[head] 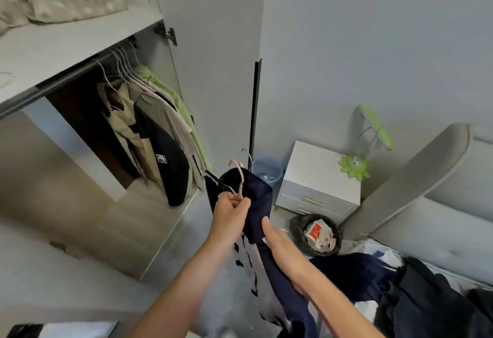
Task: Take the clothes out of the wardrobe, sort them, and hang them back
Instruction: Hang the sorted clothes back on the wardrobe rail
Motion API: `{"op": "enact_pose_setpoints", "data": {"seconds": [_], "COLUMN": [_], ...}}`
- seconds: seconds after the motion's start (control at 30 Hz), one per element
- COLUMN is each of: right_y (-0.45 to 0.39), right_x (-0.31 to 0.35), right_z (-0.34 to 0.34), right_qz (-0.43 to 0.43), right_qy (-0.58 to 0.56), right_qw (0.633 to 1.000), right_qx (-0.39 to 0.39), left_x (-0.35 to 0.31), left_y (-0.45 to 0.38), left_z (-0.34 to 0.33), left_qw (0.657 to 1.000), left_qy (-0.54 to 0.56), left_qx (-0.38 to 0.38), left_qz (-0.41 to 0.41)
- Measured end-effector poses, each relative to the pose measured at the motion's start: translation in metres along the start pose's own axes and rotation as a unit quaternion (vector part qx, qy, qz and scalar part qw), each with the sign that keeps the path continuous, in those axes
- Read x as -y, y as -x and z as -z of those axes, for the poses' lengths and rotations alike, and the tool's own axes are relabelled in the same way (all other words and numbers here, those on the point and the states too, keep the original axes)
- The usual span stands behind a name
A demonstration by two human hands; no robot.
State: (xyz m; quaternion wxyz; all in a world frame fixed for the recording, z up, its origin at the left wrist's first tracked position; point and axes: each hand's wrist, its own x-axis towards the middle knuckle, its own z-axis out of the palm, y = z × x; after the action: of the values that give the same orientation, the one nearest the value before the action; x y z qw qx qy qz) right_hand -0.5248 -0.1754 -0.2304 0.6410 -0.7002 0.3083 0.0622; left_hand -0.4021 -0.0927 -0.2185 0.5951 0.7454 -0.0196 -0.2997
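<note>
Soft, even daylight; faint shadows inside the wardrobe (88,113). Wide-angle bending at the edges. Left and lower margins blurred; centre moderately sharp.

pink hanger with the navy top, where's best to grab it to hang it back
Probably by the neck just below the hook, from the left, where the left hand already pinches it. The pink hanger stands upright, its hook free on top, and the navy garment covers its shoulders.

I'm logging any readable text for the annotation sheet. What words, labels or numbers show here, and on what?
No text can be read.
White patch on the black jacket hanging in the wardrobe: too small and blurred.
Red and white carton in the black-lined bin: print blurred, unreadable.
</note>
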Motion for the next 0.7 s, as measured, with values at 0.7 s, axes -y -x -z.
{"op": "enact_pose_setpoints", "data": {"seconds": [0.7], "right_y": [-0.298], "right_x": [0.136], "right_z": [0.033], "right_qz": [0.127], "right_qy": [0.143], "right_qw": [0.957], "right_qx": [0.219], "left_x": [-0.092], "left_y": [-0.176], "left_z": [0.044], "left_qw": [0.929], "left_qy": [0.148], "left_qx": [-0.338], "left_qz": [0.008]}}
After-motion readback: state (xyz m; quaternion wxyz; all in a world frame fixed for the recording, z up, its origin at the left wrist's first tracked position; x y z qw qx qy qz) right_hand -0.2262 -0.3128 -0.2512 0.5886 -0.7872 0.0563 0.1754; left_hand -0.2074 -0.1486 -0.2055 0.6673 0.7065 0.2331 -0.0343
